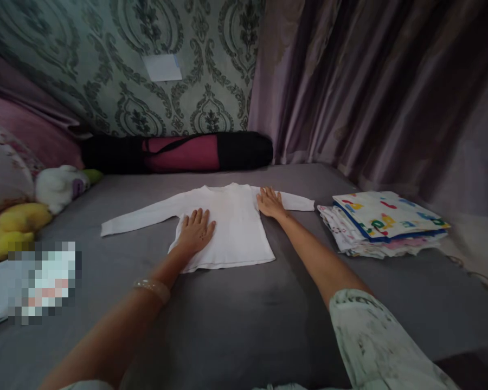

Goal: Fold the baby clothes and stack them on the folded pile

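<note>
A white long-sleeved shirt point(231, 227) lies spread out on the grey bed sheet point(236, 314), its neckline facing away from me and both sleeves stretched to the sides. My left hand point(196, 232) rests flat on the shirt's left part, fingers apart, with a pale bangle point(152, 290) on that wrist. Across the upper right of the shirt, where the sleeve joins the body, my right hand point(269, 202) lies flat with its fingers spread. Neither hand grips anything. The hands cover small patches of the cloth.
Folded clothes point(390, 216) are stacked at the right. A black and pink long bag point(181, 153) lies along the patterned wall. White point(55, 187) and yellow point(24, 216) plush toys sit at the left, above a blurred-out item point(49, 284). Purple curtains point(333, 81) hang at the right.
</note>
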Demonstrator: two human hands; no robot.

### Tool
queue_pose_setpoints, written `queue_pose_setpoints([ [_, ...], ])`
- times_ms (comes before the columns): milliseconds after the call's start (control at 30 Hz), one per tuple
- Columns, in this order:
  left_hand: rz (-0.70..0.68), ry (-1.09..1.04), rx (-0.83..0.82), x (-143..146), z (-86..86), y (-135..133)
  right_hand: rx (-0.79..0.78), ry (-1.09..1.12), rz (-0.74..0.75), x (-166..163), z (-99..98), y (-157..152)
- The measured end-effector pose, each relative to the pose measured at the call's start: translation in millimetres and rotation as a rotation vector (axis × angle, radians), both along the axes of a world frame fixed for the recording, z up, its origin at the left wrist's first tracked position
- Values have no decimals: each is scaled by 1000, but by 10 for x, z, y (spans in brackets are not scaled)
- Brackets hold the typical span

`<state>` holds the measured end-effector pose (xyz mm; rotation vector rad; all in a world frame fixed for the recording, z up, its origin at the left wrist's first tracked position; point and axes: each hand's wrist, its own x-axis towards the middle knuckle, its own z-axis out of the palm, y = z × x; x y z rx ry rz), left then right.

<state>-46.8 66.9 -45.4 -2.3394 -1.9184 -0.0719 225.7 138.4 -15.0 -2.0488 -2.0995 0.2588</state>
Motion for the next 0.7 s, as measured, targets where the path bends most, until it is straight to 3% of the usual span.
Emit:
queue_pose_setpoints([
  [100,-21,20,13,-1,17,-15,-124,-42,-46,161,-78,41],
  [233,-33,25,5,-9,32,-16,-104,-61,-42,195,-159,19],
  [433,-27,-8,-4,-14,41,-20,-181,62,-18,275,-101,99],
  [700,-23,-22,-31,6,93,-51,63,191,-252,946,55,67],
])
